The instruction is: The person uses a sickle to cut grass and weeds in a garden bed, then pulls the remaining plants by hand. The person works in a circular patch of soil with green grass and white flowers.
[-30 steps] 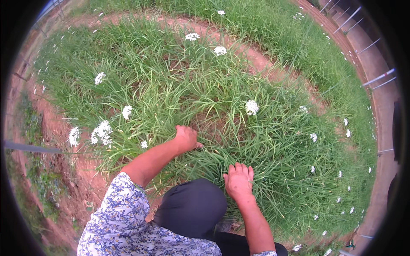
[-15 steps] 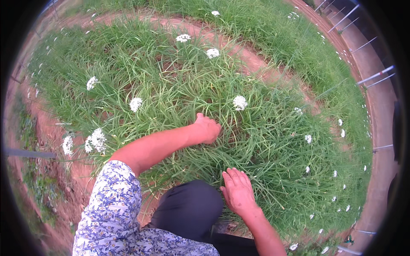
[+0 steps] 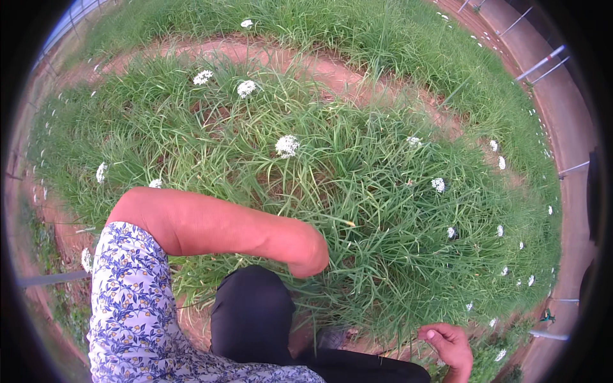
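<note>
A thick clump of long green grass-like leaves (image 3: 377, 191) with round white flower heads (image 3: 287, 145) fills the middle of the view. My left arm in a blue flowered sleeve (image 3: 128, 300) reaches across the front of it. My left hand (image 3: 311, 255) bends down into the leaves at the clump's near edge, and its fingers are hidden. My right hand (image 3: 450, 345) sits low at the bottom right, at the foot of the clump, fingers curled in with the thumb on top. Nothing shows in it. My knee in black cloth (image 3: 252, 313) is between the two arms.
A bare red soil path (image 3: 332, 73) curves behind the clump, with more grass and white flowers beyond it. A paved strip with metal rails (image 3: 543, 64) runs along the right rim. Red earth and a thin rail (image 3: 51, 277) lie at the left.
The view has swung left and closer to the clump. My left arm swept right and down across the leaves, hiding its hand. My right hand drew back to the lower right and curled.
</note>
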`<state>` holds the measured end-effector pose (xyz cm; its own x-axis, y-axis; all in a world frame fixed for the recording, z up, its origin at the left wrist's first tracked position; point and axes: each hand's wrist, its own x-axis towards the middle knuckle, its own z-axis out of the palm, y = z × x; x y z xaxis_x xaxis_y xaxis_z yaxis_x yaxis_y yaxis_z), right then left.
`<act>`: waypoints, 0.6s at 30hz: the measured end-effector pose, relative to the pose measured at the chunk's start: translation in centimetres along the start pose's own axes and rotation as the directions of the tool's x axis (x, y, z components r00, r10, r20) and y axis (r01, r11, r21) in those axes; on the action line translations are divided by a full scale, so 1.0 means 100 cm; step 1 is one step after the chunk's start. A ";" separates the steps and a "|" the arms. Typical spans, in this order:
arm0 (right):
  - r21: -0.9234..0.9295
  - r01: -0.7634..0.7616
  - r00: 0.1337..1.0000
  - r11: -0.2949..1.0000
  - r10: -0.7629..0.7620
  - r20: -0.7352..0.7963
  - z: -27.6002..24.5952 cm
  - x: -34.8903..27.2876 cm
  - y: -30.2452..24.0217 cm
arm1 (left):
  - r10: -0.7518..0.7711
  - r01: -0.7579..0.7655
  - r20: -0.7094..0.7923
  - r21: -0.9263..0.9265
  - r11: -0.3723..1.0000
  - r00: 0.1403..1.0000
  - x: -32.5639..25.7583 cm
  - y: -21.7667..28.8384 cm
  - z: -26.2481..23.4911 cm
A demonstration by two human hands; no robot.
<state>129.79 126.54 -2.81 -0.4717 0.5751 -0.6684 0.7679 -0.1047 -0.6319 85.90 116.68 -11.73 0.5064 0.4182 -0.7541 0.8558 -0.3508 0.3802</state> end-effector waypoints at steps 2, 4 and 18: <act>0.073 0.055 0.974 0.996 -0.037 -0.223 0.002 0.009 0.005 | 0.024 -0.026 -0.056 -0.025 0.999 0.998 0.005 0.016 -0.023; 0.173 0.137 0.910 0.975 -0.055 -0.412 0.012 0.018 0.017 | -0.039 0.042 -0.123 0.015 0.999 0.992 0.014 0.015 -0.051; 0.168 -0.008 0.972 0.986 0.047 -0.229 0.004 -0.032 0.021 | -0.565 0.845 -0.687 0.135 0.518 0.456 0.157 -0.225 0.006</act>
<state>132.76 124.17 -2.18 -0.3233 0.7398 -0.5900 0.6880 -0.2444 -0.6833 74.51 130.64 -32.46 -0.1803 0.9649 -0.1910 0.8568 0.0587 -0.5122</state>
